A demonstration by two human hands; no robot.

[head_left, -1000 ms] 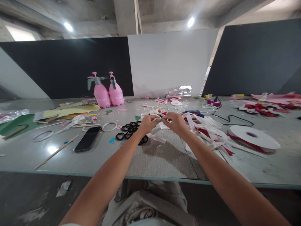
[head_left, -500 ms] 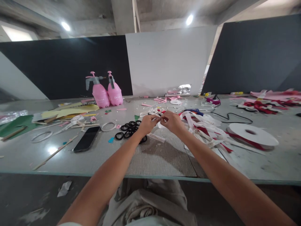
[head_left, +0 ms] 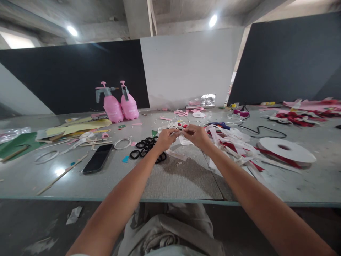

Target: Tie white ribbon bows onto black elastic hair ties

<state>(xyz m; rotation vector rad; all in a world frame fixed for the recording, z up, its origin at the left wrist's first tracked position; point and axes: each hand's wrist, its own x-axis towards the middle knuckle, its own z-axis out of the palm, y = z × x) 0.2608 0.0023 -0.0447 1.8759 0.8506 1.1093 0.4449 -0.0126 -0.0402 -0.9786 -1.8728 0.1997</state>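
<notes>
My left hand [head_left: 165, 139] and my right hand [head_left: 196, 136] meet above the middle of the table, fingertips pinched close together. Between them is a thin white ribbon [head_left: 184, 140], part of which shows just under the right fingers; the fingers hide the rest. Below and left of my left hand lies a heap of black hair ties [head_left: 144, 144]. A short pale ribbon piece [head_left: 176, 155] rests on the table under the hands. Beside my right forearm spreads a tangle of white and red ribbons [head_left: 234, 142]. Small white and red pieces [head_left: 174, 125] lie just behind the fingers.
A large white ribbon spool [head_left: 295, 151] lies at right, near a black cord [head_left: 266, 133] and a purple tool [head_left: 241, 113]. At left are a phone [head_left: 98, 158], a thin stick [head_left: 62, 174] and paper sheets [head_left: 77, 126]. Two pink spray bottles [head_left: 113, 108] stand behind.
My right fingers have shifted slightly and more white ribbon shows beneath them. Both hands stay together in nearly the same place; the view has moved a little.
</notes>
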